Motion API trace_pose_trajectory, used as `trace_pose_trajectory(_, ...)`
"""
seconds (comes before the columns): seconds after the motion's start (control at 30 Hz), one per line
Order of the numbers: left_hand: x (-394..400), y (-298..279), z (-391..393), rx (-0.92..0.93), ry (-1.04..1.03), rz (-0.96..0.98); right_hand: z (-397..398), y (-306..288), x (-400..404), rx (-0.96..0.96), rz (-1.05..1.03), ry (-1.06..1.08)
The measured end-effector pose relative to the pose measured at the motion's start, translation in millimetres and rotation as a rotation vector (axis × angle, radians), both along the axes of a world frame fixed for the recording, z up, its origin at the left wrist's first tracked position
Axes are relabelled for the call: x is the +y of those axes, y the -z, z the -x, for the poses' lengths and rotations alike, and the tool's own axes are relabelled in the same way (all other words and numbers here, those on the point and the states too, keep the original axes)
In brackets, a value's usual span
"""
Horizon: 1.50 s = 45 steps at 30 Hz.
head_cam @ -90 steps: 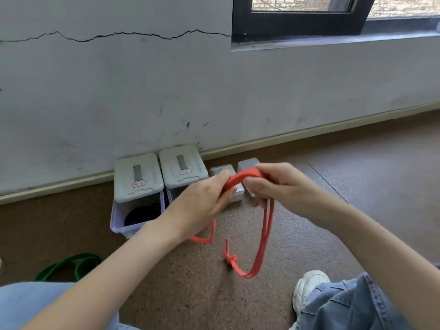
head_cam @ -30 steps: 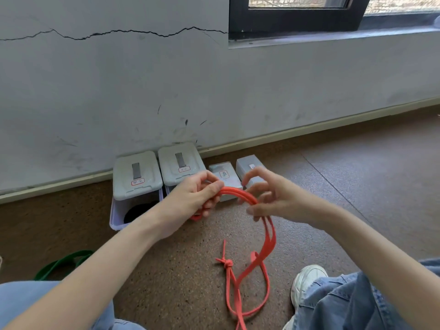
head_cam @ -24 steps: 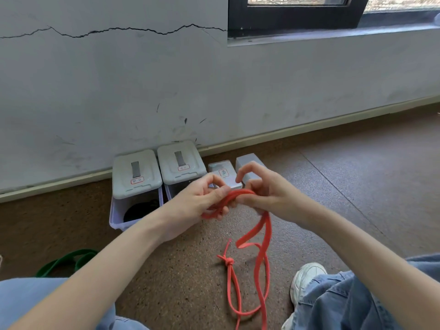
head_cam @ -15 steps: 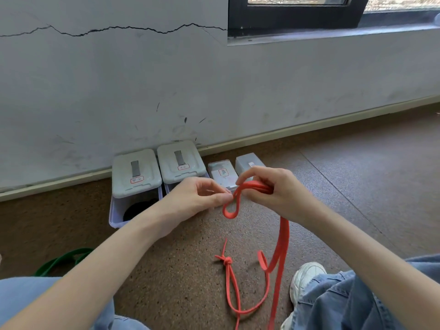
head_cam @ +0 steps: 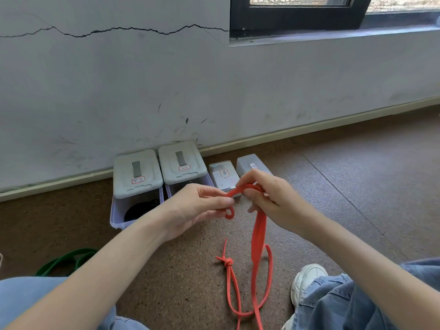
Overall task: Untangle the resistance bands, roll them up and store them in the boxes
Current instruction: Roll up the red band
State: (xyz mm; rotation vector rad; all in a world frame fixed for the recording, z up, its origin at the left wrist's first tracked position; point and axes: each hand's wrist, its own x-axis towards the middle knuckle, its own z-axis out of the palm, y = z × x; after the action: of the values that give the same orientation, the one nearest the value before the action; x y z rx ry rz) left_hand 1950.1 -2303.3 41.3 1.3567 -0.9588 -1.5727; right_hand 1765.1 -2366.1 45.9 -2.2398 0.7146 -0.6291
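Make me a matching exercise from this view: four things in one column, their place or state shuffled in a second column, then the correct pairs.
1. red band
2. green band
3. leftmost box
4. white shoe

A. on the floor at far left, untouched
B. holds something dark under its lid
C. held by both hands
D. lower right, beside a denim leg

Pairs: 1-C, 2-A, 3-B, 4-D
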Motion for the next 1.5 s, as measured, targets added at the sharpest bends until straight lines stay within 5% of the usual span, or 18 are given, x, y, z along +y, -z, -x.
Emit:
trace_pose_trajectory(0.17, 3, -8, -7, 0.260, -0.083, -0.118, -6, 0, 5, 0.058, 0.000, -0.054)
trace_pose_trajectory(0.37, 8, -9, -4, 0.300, -0.004, -0.200, -3, 2, 4, -0.016, 0.019, -0.019)
trace_pose_trajectory(0.6, 9, -5, 1, -0.325, 0.334, -0.070, 1, 1, 5, 0.217, 0.042, -0.156)
trace_pose_trajectory(0.87, 13, -3, 6, -0.406, 0.326, 0.066, -2, -1, 8, 0.277, 0.136, -0.191)
trace_pose_trajectory(1.1, 0, -13, 5, -0.044, -0.122, 0.191, -3, -9, 1, -0.276, -0.433, 0.108)
trace_pose_trajectory(1.3, 2, 2, 15, 0.140, -0.173, 0.191, -8, 0, 7, -0.290, -0.502, 0.138)
trace_pose_trajectory(1.37, 2, 2, 10, 0.014, -0.093, 0.171, -5, 1, 4, -0.213, -0.371, 0.136)
trace_pose_trajectory(1.5, 1, 5, 8, -0.623, 0.073, 0.278, -6, 3, 7, 0.091, 0.071, 0.056)
